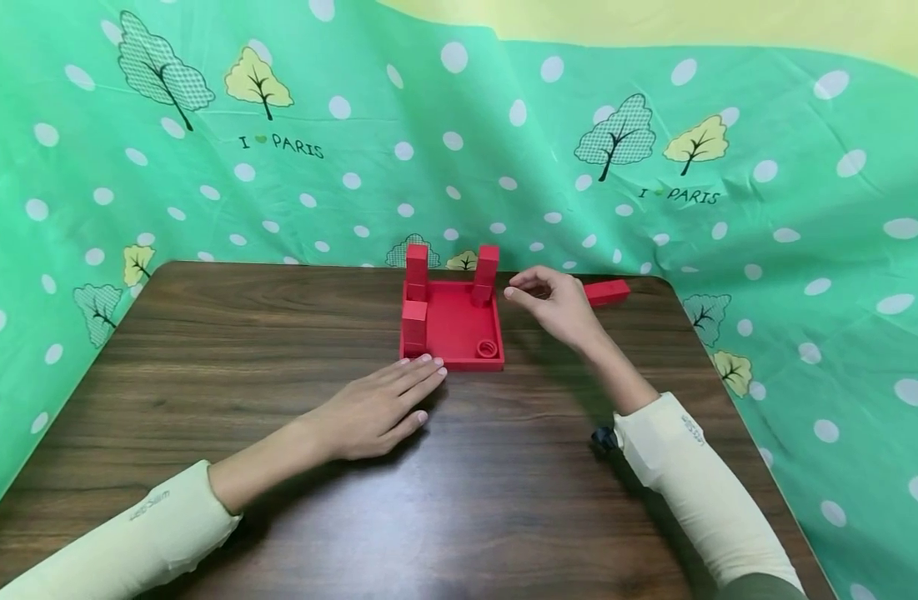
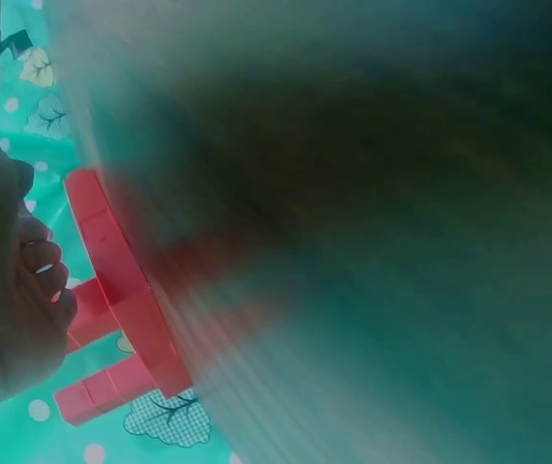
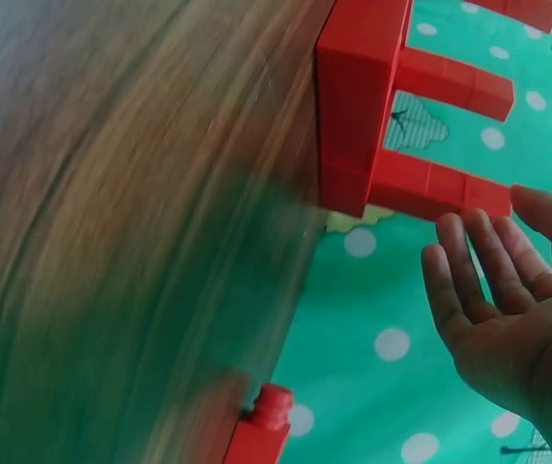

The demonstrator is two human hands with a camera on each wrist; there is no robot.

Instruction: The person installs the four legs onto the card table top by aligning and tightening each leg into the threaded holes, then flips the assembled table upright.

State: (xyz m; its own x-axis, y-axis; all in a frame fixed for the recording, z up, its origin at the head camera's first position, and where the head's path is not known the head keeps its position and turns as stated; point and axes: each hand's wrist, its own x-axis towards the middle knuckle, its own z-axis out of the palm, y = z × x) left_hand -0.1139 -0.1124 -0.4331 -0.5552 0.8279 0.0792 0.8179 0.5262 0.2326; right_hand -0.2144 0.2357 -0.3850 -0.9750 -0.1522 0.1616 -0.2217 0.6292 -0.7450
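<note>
A shallow red tray (image 1: 459, 364) stands near the back of the table, with red square posts upright at three corners. The back right post (image 1: 487, 271) leans slightly in the head view. In the front right corner a round threaded socket (image 1: 486, 348) shows. My left hand (image 1: 376, 408) lies with straight fingers, fingertips at the tray's front left edge, just before the front left post (image 1: 414, 325). My right hand (image 1: 556, 308) hovers right of the tray with nothing in it, thumb and fingers loosely bent and apart. Beyond it lies a loose red post (image 1: 607, 292), its threaded end (image 3: 274, 406) visible in the right wrist view.
A dark brown wooden table (image 1: 241, 358) spreads under everything. Close behind its back edge hangs a green polka-dotted cloth (image 1: 459, 142), which also runs down both sides.
</note>
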